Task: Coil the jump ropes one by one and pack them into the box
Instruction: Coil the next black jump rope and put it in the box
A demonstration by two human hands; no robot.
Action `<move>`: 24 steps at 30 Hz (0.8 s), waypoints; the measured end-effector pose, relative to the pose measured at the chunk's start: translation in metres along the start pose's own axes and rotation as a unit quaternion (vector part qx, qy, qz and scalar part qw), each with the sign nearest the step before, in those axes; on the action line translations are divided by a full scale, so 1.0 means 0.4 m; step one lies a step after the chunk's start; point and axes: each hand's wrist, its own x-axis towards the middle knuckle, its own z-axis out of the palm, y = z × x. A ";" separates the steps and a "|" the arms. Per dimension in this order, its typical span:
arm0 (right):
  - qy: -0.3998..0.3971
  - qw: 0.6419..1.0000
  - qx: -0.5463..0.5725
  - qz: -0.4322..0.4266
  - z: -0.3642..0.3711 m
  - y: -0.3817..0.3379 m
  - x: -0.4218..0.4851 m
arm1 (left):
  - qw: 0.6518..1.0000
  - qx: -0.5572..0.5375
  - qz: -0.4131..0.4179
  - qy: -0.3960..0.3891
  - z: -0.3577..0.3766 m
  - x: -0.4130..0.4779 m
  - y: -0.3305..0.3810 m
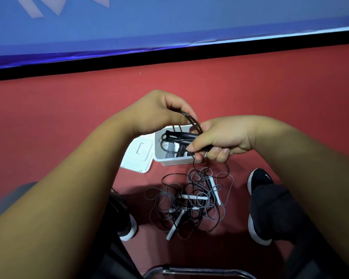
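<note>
A black jump rope (181, 135) with black handles is held above the white box (170, 161). My left hand (157, 111) pinches the looped cord at the top. Lower down, my right hand (220, 138) grips the black handles and cord, and a strand hangs from it to the floor. Inside the box I see coiled ropes, grey and black. On the red floor below lies a tangled pile of grey and black ropes (189, 200) with white handles.
The box's white lid (137, 156) lies on the floor to the left of the box. My two black shoes (259, 179) flank the rope pile. A metal chair frame (197, 271) shows at the bottom edge. A blue banner wall (169, 23) runs behind.
</note>
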 end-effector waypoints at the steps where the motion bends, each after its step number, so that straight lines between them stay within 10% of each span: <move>1: 0.016 1.000 0.003 0.004 -0.005 0.001 0.004 | 1.000 0.018 -0.006 0.002 -0.005 -0.003 0.003; 11: 0.157 0.987 0.025 -0.022 -0.043 -0.002 0.030 | 0.963 0.258 -0.051 -0.053 -0.037 -0.030 0.005; 24: 0.089 0.976 0.170 -0.103 0.011 -0.050 -0.007 | 0.965 0.208 -0.157 0.009 -0.035 -0.056 -0.017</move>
